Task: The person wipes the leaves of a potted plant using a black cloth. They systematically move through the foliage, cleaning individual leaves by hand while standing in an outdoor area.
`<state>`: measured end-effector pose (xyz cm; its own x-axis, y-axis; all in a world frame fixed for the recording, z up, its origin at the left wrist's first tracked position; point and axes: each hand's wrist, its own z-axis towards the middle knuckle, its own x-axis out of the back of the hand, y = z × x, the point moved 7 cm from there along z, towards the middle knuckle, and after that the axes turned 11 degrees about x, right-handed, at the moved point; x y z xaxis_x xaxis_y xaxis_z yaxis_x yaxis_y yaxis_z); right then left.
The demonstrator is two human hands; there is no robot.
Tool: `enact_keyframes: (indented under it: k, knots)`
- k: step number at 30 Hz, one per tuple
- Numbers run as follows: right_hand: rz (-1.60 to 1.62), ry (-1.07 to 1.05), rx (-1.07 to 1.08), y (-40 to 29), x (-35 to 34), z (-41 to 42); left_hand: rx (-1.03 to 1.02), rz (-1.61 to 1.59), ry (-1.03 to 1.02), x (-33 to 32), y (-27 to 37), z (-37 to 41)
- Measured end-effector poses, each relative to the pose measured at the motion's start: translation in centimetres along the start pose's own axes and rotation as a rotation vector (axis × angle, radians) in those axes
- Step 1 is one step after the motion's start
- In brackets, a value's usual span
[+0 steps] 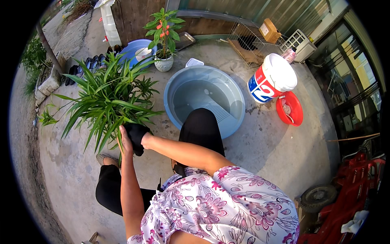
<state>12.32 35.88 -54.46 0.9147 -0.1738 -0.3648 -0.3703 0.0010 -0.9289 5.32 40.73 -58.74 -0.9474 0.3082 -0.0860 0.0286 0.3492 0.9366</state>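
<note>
A bushy spider plant (pixel 111 97) with long green leaves stands in front of me at the left, its base hidden by its foliage. My left hand (pixel 125 141) is upright against the lower leaves, with its fingers partly hidden among them. A black glove or cloth (pixel 136 135) covers my right hand (pixel 145 141) past the wrist, so its fingers do not show. Both hands touch or nearly touch each other at the near side of the plant. Beside my knee, a blue-grey plastic basin (pixel 199 73) with a ribbed washboard (pixel 214 111) holds cloudy water.
A flowering plant in a white pot (pixel 164 63) stands behind the basin, near a blue tub (pixel 134 47). To the right are a white bucket (pixel 262 82), a red basin (pixel 294 113) and a wire cage (pixel 243 45). A red wheeled machine (pixel 347 189) sits at lower right.
</note>
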Motion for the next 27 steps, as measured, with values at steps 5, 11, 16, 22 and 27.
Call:
enact_keyframes:
  k: [5, 11, 16, 22, 27]
  knots:
    - [0.038, 0.017, -0.086, 0.6, 0.2, 0.1, -0.110, 0.175, 0.099, -0.3, 2.3, -2.0]
    - [0.181, 0.042, -0.013, 1.6, 0.7, 0.8, -0.061, 0.186, 0.047, -0.8, 2.2, -2.0]
    - [0.197, 0.027, -0.016, 0.9, -0.2, 0.4, -0.204, 0.109, 0.079, -0.4, 2.3, -2.0]
    - [0.109, 0.049, -0.014, -0.2, -0.5, -0.4, -0.135, 0.197, 0.109, 0.0, 2.8, -3.0]
    - [-0.020, -0.060, 0.035, -1.2, -1.5, -0.9, -0.155, 0.188, 0.111, 0.4, 2.9, -3.6]
